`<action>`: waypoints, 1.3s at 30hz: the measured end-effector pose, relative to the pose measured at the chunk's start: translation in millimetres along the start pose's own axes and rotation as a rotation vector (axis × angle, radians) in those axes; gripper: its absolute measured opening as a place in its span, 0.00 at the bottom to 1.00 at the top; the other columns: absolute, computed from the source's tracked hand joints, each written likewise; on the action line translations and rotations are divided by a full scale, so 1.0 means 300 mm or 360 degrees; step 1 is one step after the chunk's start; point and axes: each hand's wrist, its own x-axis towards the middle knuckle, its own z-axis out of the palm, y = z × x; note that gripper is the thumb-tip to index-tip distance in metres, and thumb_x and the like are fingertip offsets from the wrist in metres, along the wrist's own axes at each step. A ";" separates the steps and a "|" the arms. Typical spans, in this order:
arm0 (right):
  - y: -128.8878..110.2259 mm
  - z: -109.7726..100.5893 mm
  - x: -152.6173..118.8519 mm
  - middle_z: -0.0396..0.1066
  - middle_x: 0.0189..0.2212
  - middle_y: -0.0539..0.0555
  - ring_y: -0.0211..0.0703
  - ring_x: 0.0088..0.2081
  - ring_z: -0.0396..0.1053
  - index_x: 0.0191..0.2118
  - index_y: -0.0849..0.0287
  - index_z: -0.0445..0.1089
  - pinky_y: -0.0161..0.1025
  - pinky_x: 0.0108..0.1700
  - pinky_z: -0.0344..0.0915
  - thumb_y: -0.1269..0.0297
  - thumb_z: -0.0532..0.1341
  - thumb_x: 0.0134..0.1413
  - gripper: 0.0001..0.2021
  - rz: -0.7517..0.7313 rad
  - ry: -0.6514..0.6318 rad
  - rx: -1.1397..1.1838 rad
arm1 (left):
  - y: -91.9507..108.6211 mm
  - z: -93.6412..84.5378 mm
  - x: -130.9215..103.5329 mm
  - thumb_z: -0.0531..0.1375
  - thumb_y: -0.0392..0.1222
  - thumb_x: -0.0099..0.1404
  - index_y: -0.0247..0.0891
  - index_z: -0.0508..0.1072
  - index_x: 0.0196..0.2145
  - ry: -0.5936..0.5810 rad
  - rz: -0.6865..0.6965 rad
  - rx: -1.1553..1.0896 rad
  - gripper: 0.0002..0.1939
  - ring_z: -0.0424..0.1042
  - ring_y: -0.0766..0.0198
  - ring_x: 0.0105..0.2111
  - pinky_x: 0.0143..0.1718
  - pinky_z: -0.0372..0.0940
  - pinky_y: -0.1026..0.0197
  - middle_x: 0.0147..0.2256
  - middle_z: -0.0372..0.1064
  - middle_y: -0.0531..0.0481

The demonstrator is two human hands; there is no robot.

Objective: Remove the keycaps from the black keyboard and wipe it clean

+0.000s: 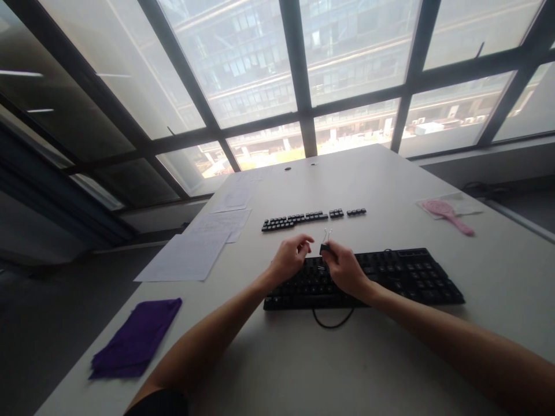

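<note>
A black keyboard (pixel 411 277) lies in front of me, with several keycaps gone from its upper left part. My right hand (pixel 344 268) is closed over that part, pinching a small wire keycap puller (pixel 324 248) with a black body. Its two thin metal wires point upward. Left of it, my left hand (pixel 291 255) hovers at the keyboard's far left edge, fingers loosely curved and apart, with nothing visible in them. Beyond both hands, loose black keycaps (pixel 295 221) stand in rows on the white table. My right hand hides some of the keys.
Sheets of paper (pixel 186 257) lie along the table's left side, and a folded purple cloth (pixel 136 338) is nearer me. A pink hairbrush (pixel 448 215) rests partly on a clear bag at the right. A cable loop (pixel 333 327) sticks out at the keyboard's near edge.
</note>
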 end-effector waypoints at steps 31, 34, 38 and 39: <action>0.006 -0.052 -0.043 0.70 0.31 0.54 0.43 0.31 0.65 0.33 0.57 0.67 0.38 0.36 0.60 0.73 0.54 0.60 0.08 -0.0354 -0.0412 -0.0241 | 0.088 0.073 -0.124 0.59 0.31 0.56 0.39 0.71 0.32 -0.0176 0.0270 0.0089 0.06 0.68 0.58 0.37 0.41 0.64 0.59 0.34 0.68 0.48; 0.019 -0.050 -0.035 0.70 0.28 0.52 0.42 0.30 0.65 0.31 0.58 0.68 0.38 0.34 0.60 0.72 0.56 0.59 0.07 -0.0225 -0.0303 -0.0131 | 0.080 0.072 -0.120 0.62 0.36 0.58 0.39 0.72 0.32 -0.0196 0.0251 0.0102 0.03 0.68 0.57 0.38 0.41 0.64 0.58 0.34 0.68 0.48; 0.031 -0.051 -0.023 0.70 0.25 0.50 0.41 0.29 0.66 0.29 0.59 0.68 0.36 0.32 0.59 0.72 0.57 0.57 0.07 -0.0081 -0.0292 -0.0020 | 0.057 0.082 -0.113 0.63 0.38 0.61 0.38 0.73 0.32 -0.0237 0.0180 -0.0008 0.03 0.68 0.60 0.35 0.39 0.63 0.60 0.32 0.68 0.50; 0.032 -0.052 -0.021 0.70 0.24 0.50 0.40 0.28 0.66 0.29 0.60 0.68 0.35 0.31 0.59 0.72 0.56 0.57 0.07 -0.0038 -0.0281 0.0020 | 0.053 0.084 -0.113 0.63 0.38 0.62 0.38 0.73 0.33 -0.0232 0.0179 -0.0048 0.02 0.69 0.60 0.36 0.40 0.64 0.60 0.33 0.69 0.50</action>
